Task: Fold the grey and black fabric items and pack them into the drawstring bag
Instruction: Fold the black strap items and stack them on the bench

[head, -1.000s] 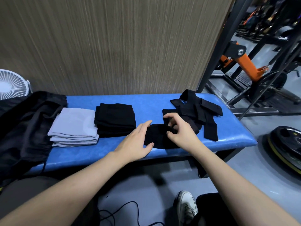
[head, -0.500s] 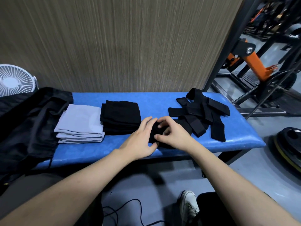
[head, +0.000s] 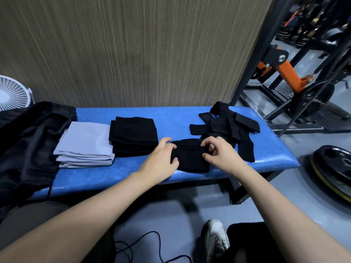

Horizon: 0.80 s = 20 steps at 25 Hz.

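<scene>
Blue bench [head: 133, 168], near front edge: black piece [head: 190, 156] pinched by left hand [head: 161, 158] and right hand [head: 220, 154], fingers curled; align edges, press flat.

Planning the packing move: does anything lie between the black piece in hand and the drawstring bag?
Yes. The folded black stack and grey stack lie on the bench between the black piece and the bag at the left.

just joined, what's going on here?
A person is folding a black cloth on a blue bench. The left hand holds its left edge and the right hand pinches its right edge. A grey stack and a black stack sit folded; loose black pieces wait, and the bag lies unpacked.
</scene>
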Each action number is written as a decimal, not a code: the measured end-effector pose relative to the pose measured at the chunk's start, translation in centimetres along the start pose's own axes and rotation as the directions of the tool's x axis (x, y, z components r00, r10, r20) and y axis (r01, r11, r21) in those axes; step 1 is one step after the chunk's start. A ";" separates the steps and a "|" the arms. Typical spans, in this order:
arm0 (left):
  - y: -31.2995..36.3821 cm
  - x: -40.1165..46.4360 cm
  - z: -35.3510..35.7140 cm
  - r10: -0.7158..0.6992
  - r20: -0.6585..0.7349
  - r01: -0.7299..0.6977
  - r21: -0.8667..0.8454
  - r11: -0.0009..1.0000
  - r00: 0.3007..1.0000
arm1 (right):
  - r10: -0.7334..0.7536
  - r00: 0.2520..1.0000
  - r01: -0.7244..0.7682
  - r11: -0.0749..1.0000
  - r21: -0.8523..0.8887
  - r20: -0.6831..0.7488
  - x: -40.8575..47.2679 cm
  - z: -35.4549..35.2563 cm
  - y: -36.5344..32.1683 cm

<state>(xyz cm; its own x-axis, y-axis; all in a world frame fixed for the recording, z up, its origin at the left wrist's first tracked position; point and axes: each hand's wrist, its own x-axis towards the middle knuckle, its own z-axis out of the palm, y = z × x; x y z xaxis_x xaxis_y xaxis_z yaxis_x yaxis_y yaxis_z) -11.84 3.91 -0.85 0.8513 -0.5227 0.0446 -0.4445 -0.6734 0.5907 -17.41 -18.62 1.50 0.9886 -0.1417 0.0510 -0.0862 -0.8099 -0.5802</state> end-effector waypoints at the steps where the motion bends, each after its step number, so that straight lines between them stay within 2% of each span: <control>1: 0.0 0.1 0.1 -0.002 -0.009 0.002 0.006 1.000 1.000 | 0.009 1.000 -0.008 1.000 -0.015 0.026 -0.2 0.0 0.1; 4: 0.5 0.3 0.6 -0.017 -0.019 0.017 0.029 0.999 1.000 | 0.035 0.997 -0.034 0.999 -0.020 0.070 -0.5 0.2 0.1; 8: 0.9 0.6 0.6 -0.038 -0.025 0.037 -0.037 0.999 0.999 | 0.039 0.996 -0.042 0.999 0.028 0.076 -0.7 0.5 -0.5; 13: 1.2 0.2 0.8 0.036 -0.063 -0.044 -0.141 0.989 0.997 | 0.007 0.999 -0.011 0.995 0.104 0.035 -0.7 1.1 -1.3; 17: 1.6 0.2 0.9 0.088 -0.148 -0.130 -0.302 0.944 0.985 | 0.043 0.999 -0.047 0.977 0.206 0.024 -0.6 0.8 -1.4; 20: 2.0 0.3 0.5 0.086 -0.223 -0.160 -0.340 0.927 0.971 | 0.037 0.999 -0.038 0.968 0.249 0.012 -0.6 0.5 -1.3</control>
<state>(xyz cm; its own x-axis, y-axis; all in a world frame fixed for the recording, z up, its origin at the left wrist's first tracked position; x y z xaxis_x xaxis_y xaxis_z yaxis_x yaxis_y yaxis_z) -12.60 2.15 -0.08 0.8507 -0.4490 0.2734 -0.4531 -0.3624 0.8145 -17.85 -17.25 1.83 0.9862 -0.1644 0.0199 -0.0907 -0.6368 -0.7657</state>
